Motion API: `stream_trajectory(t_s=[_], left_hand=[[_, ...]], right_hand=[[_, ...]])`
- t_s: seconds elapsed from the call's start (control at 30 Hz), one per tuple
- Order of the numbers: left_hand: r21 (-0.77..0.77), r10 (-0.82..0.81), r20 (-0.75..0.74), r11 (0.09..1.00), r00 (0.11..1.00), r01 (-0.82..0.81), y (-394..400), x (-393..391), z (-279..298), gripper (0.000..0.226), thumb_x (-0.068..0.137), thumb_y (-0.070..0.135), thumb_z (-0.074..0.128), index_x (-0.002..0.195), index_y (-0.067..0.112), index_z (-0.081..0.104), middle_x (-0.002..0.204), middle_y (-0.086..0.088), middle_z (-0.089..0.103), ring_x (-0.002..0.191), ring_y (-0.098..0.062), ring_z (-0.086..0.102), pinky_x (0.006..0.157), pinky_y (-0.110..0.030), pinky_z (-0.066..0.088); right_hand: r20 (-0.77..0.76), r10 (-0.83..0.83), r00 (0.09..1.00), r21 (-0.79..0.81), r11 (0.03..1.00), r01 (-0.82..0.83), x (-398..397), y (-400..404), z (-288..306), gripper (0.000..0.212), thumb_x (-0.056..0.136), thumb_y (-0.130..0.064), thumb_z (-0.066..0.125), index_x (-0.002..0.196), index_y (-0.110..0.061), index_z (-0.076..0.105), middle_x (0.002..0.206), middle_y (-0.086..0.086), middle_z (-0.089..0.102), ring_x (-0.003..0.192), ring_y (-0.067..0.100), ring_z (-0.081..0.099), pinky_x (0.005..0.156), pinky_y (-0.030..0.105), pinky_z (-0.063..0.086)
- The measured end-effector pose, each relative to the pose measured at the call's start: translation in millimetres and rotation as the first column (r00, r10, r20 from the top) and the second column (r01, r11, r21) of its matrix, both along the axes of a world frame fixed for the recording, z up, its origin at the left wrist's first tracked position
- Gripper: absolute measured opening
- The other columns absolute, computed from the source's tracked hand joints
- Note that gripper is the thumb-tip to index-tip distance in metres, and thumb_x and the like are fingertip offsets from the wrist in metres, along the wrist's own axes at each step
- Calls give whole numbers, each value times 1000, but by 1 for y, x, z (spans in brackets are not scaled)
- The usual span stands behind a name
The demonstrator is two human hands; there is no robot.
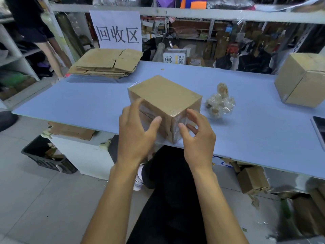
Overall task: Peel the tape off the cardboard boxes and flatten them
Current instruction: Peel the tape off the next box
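A closed brown cardboard box [165,97], sealed with clear tape along its edges, sits at the near edge of the pale blue table [88,101]. My left hand [136,134] is against the box's near left face, fingers spread and loosely bent, thumb toward the near corner. My right hand [197,138] is at the near right face, fingers bent toward the taped corner. Whether either hand pinches the tape is unclear. A crumpled wad of peeled clear tape [219,104] lies to the right of the box.
A stack of flattened cardboard [107,63] lies at the table's far left below a white paper sign [117,29]. Another sealed box [302,80] stands at the far right. A dark tablet edge [319,127] shows at right. A person's legs [52,50] are at far left.
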State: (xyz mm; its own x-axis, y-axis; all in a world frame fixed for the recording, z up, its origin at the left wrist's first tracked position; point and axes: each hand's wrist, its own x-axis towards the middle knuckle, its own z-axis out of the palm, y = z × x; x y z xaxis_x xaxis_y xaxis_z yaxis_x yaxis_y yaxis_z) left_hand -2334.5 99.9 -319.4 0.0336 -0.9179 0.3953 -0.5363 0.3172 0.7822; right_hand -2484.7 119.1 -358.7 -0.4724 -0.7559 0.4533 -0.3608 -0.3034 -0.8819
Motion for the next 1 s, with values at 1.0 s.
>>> stream_trajectory(t_s=[1.0], left_hand=[[-80, -288, 509, 923, 811, 377, -90, -48, 27, 42, 86, 32, 46, 117, 21, 71, 124, 7, 67, 117, -15, 57, 94, -30, 43]], right_hand=[[-199, 6, 980, 96, 995, 14, -16, -17, -14, 5, 86, -12, 58, 82, -15, 57, 112, -8, 49, 89, 5, 56, 74, 28, 49]])
